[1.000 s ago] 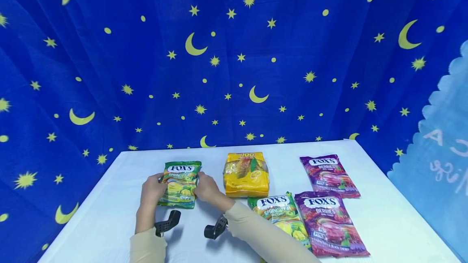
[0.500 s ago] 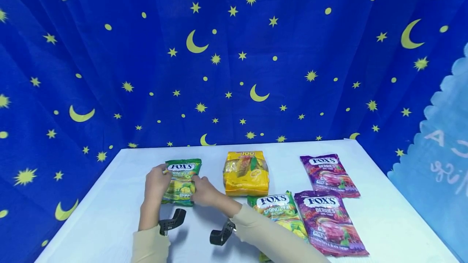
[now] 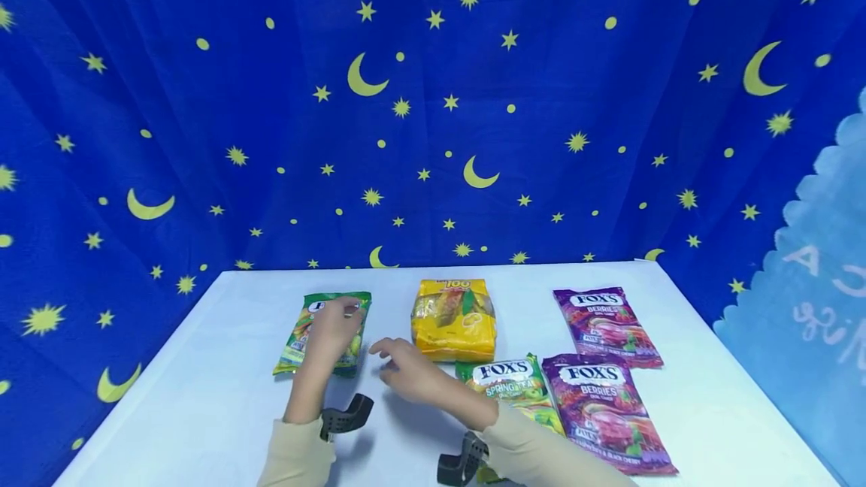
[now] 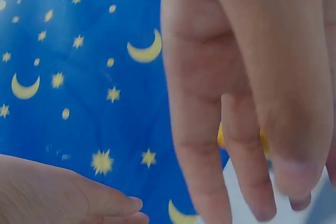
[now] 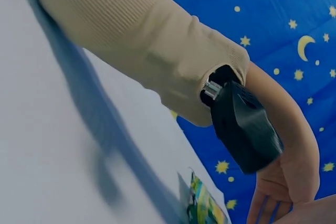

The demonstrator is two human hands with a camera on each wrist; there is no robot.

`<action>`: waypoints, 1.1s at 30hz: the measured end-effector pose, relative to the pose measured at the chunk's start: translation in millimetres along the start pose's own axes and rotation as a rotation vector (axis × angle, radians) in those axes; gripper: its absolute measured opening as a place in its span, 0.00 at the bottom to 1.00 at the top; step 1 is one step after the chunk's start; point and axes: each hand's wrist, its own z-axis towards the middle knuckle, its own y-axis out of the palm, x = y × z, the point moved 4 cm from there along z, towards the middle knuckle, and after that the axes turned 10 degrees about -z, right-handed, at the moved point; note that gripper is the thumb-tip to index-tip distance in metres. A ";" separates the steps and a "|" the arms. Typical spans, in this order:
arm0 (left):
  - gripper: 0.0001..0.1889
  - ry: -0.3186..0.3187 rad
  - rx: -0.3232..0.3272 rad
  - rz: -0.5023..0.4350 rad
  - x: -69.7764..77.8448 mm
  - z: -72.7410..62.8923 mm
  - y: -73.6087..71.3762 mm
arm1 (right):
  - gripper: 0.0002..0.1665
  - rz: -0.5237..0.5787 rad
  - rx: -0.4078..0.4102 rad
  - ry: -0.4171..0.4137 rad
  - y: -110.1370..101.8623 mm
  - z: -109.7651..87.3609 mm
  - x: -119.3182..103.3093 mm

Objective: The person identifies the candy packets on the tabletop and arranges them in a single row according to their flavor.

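Note:
A green Fox's spring tea candy bag lies at the left of the table in the head view; its edge also shows in the right wrist view. Over its middle is my left hand, hiding much of the print. Seen in the left wrist view, that hand's fingers hang loosely extended and hold nothing. My right hand is apart from this bag, to its right, with relaxed, slightly bent fingers and nothing in them. Just behind it stands a yellow candy bag.
A second green Fox's bag lies partly under my right forearm. Beside it is a purple Fox's berries bag, with another purple bag farther back. A blue star-patterned curtain rises behind the white table.
Both hands have let go of the left green bag. My right hand has moved right, away from it; my left hand has shifted right across it. The bag's lower left corner now shows.

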 end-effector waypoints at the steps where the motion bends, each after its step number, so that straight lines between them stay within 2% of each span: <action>1: 0.16 0.023 -0.002 -0.007 3.6 -1.0 3.2 | 0.21 0.009 0.012 -0.003 -3.4 -4.5 2.3; 4: 0.13 0.083 -0.030 -0.018 14.2 -5.8 18.2 | 0.22 0.024 0.054 -0.010 -16.2 -20.6 10.7; 7: 0.11 0.126 -0.109 -0.042 23.7 -14.3 37.1 | 0.23 0.040 0.085 -0.011 -29.1 -35.9 20.1; 10: 0.10 0.126 -0.211 -0.069 31.0 -24.6 51.8 | 0.24 0.052 0.092 -0.011 -38.6 -48.4 27.9; 12: 0.10 0.120 -0.249 -0.075 34.3 -31.4 57.2 | 0.25 0.053 0.090 -0.008 -43.2 -55.4 32.2; 18: 0.09 0.128 -0.260 -0.096 38.2 -49.3 60.8 | 0.24 0.062 0.107 -0.002 -56.3 -78.5 46.8; 20: 0.07 0.130 -0.312 -0.120 37.2 -55.5 63.7 | 0.24 0.072 0.103 0.016 -60.7 -85.7 52.4; 21: 0.07 0.132 -0.360 -0.140 36.5 -58.8 67.0 | 0.24 0.078 0.105 0.027 -63.2 -89.2 55.3; 24: 0.09 0.095 -0.541 -0.215 33.9 -69.1 82.3 | 0.24 0.086 0.109 0.071 -71.0 -99.6 64.6; 27: 0.12 0.038 -0.649 -0.272 32.1 -77.1 97.7 | 0.25 0.077 0.143 0.106 -79.7 -109.3 72.5; 31: 0.19 0.005 -0.657 -0.281 31.5 -82.6 110.0 | 0.25 0.044 0.195 0.145 -90.0 -122.1 80.7; 33: 0.22 0.008 -0.653 -0.275 32.1 -84.5 113.3 | 0.25 0.036 0.207 0.169 -93.6 -128.6 84.1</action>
